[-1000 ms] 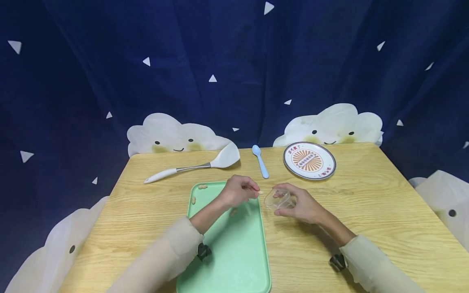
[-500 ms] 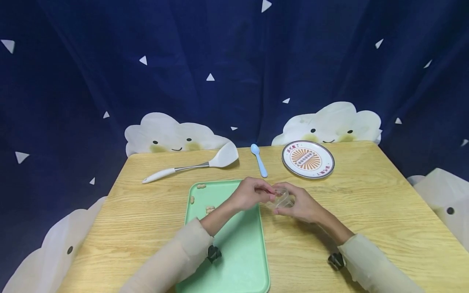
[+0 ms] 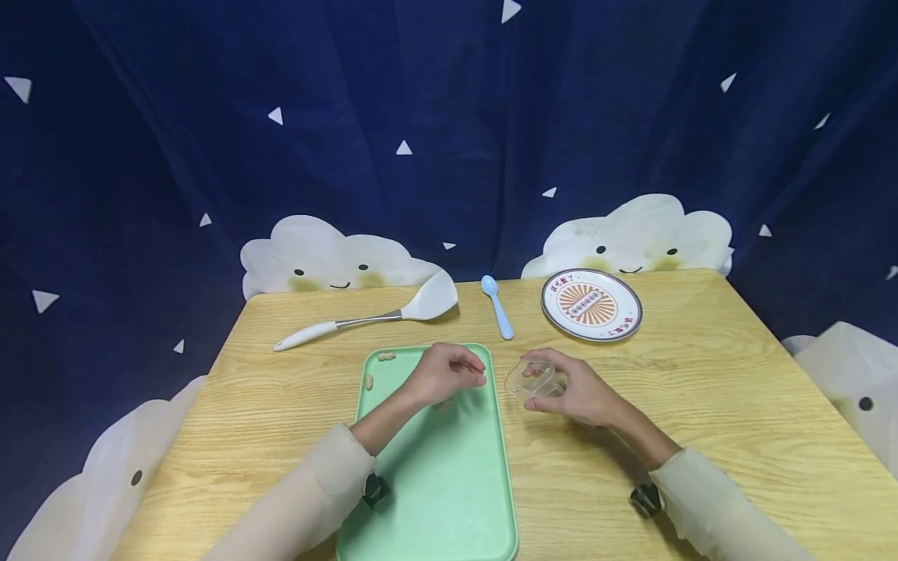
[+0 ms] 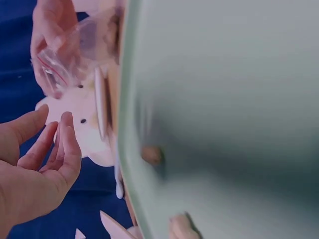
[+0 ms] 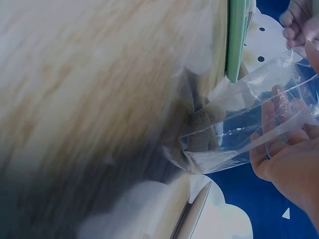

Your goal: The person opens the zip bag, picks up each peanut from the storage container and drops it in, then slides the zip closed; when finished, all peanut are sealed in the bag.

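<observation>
My left hand point(image 3: 442, 376) is over the far part of the green tray point(image 3: 449, 491); in the left wrist view its thumb stands apart from its loosely bent fingers point(image 4: 70, 144), nothing between them. Just right of the tray, my right hand point(image 3: 581, 393) holds a clear zip bag point(image 3: 531, 380) by its mouth, spreading it wide. Peanuts point(image 5: 202, 129) sit in the bag's bottom in the right wrist view. On the tray lie a peanut point(image 3: 387, 356) at the far edge and another peanut point(image 3: 369, 382) by the left rim. A further peanut point(image 3: 443, 405) is partly hidden under my left hand.
Behind the tray lies a white spatula point(image 3: 368, 317) with a metal shaft. A light blue spoon point(image 3: 498, 309) and a round printed plate point(image 3: 592, 305) are farther right along the wooden table's back edge. A dark blue curtain point(image 3: 449, 117) hangs behind.
My left hand carried a peanut right to the bag's mouth, let it go there, and has come back left over the tray without it. My right hand stays put with the bag.
</observation>
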`<state>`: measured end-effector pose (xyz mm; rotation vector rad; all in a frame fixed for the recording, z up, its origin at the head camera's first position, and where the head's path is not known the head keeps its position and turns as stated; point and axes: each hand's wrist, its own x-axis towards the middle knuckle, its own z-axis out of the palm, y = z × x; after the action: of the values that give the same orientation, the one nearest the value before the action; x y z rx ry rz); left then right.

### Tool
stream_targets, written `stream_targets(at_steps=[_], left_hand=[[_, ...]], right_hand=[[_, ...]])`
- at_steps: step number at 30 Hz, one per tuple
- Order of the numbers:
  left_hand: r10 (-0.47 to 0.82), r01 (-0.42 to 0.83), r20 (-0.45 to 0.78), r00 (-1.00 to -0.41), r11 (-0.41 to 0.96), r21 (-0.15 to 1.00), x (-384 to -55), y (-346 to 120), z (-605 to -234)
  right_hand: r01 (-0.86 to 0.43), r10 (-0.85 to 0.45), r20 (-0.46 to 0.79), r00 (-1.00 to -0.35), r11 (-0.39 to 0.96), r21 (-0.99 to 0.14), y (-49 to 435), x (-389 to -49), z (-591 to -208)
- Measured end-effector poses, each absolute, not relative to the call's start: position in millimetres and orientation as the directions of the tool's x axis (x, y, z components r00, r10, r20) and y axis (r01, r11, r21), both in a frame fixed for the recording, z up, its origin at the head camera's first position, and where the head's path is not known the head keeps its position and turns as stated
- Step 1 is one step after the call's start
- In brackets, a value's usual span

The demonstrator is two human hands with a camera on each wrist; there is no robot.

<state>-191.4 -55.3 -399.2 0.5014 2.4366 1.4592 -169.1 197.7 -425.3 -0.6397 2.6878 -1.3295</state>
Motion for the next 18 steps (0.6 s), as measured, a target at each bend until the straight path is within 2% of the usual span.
stream_targets(at_steps=[9,18], left_hand=[[0.319,0.085,-0.104,-0.942,0.527,0.845,-186.3,-78.6,-415.1],[0.303,0.096,-0.117,-0.946,0.604,0.791,-183.6,-90.1,-426.5]], right_hand=[[-0.323,-0.395,0.104,-0.913,0.542,-0.776,197.7,-168.1,-423.1],[-0.329,-0.399,0.107,-0.911,0.543,-0.773,198.7,-168.4,-424.0]])
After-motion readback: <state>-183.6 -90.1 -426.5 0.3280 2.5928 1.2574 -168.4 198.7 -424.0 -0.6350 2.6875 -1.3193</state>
